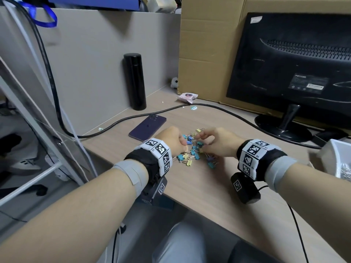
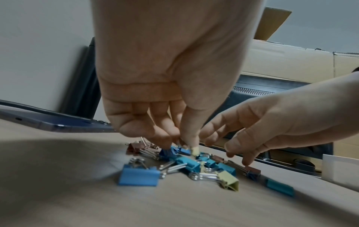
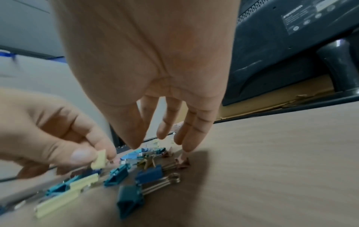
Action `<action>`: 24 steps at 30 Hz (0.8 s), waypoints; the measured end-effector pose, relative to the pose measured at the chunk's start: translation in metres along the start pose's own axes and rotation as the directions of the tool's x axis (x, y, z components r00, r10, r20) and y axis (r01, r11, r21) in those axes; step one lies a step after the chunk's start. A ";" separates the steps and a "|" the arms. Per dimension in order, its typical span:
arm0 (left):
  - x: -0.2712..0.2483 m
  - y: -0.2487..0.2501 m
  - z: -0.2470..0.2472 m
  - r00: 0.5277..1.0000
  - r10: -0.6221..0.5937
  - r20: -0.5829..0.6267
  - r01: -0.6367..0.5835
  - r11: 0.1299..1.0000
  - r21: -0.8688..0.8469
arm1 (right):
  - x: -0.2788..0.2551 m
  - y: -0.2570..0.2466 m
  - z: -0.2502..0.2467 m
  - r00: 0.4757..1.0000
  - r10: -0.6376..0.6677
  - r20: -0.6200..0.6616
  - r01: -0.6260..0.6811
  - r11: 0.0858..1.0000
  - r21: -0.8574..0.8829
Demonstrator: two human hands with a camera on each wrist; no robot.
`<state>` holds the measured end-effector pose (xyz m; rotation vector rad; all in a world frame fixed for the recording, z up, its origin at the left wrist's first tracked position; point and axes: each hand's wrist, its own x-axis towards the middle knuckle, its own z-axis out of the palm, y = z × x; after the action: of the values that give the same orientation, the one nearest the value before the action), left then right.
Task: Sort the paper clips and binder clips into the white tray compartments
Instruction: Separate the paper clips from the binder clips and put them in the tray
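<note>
Your left hand (image 1: pixel 171 138) over clip pile (image 1: pixel 193 150) near desk's (image 1: pixel 209 186) front edge, thumb and forefinger pinching small yellow clip (image 3: pixel 99 159) just above pile. Your right hand (image 1: pixel 218 141) beside it, fingers (image 3: pixel 186 135) spread, straight, pointing down, tips at pile, holding nothing. Clips blue, teal, yellow, brown, tangled. White tray (image 1: pixel 336 158) at desk's right edge, well apart. Phone (image 1: pixel 148 127) behind left hand.

Bare worktop (image 1: pixel 218 186) is left open in front of the pile of binder clips (image 1: pixel 191 150). Beyond the pile, passage is barred by a phone (image 1: pixel 148 127) and a black cable (image 1: pixel 218 109); the right side is closed off by the monitor base (image 1: pixel 283 126) and the white tray (image 1: pixel 338 158).
</note>
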<state>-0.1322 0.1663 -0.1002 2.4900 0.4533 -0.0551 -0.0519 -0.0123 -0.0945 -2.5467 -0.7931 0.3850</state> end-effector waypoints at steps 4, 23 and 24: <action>0.003 -0.005 -0.007 0.997 -0.028 -0.072 0.027 1.000 -0.010 | 0.007 -0.008 0.008 0.992 -0.051 0.118 0.076 0.973 -0.219; -0.003 0.016 0.015 0.980 0.191 -0.062 -0.201 0.943 -0.267 | -0.026 0.024 -0.013 0.999 0.041 0.003 -0.040 0.998 -0.039; -0.003 0.018 0.018 0.978 0.203 -0.054 -0.210 0.940 -0.270 | -0.029 0.021 -0.013 1.000 0.013 0.006 -0.014 0.999 0.040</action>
<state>-0.1277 0.1418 -0.1044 2.2513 0.1911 0.1170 -0.0601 -0.0488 -0.0902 -2.5163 -0.7630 0.4084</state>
